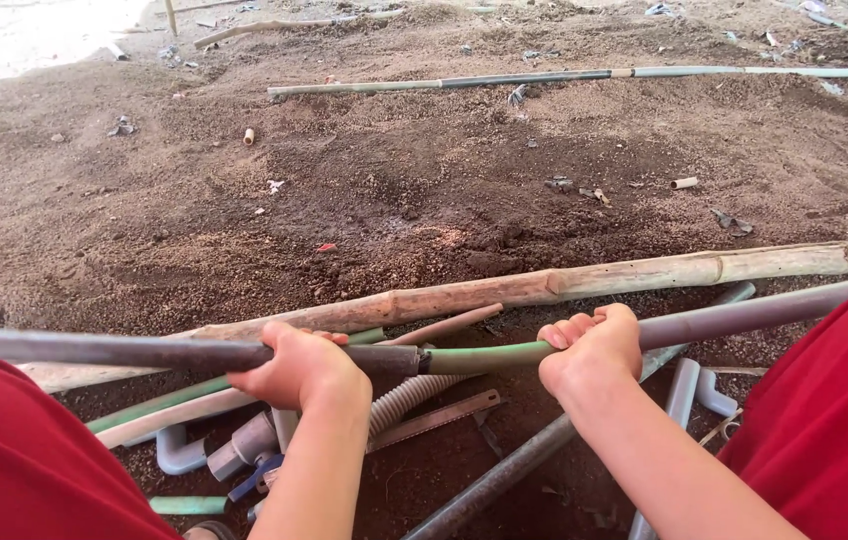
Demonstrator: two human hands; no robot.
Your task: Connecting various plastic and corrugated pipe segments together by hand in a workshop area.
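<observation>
A long pipe (384,357) is held horizontally across the lower half of the frame, raised above the clutter on the ground. It is made up of a dark grey length at the left, a green middle section and a paler grey length running off to the right edge. The left hand (304,368) is wrapped shut around the dark grey length just beside the dark joint (422,360) where the green part begins; the right hand (592,352) is clenched around the far end of the green section, knuckles up. With one fist on each side of the green part, the grip appears suited to steadying, twisting or pushing the sections against each other at the joint, though which of these cannot be told.

Behind the pipe, a thick bamboo pole (564,285) lies across the soil from lower left to the right edge. Beneath the hands, loose pieces are gathered within reach: a ribbed flexible hose (406,396), a saw blade (439,418), grey elbow fittings (180,452) and further pipe lengths (504,478). A thin green pole (564,78) lies well apart in the upper part of the frame on the bare earth (144,220). Red clothing (824,420) fills both lower corners.
</observation>
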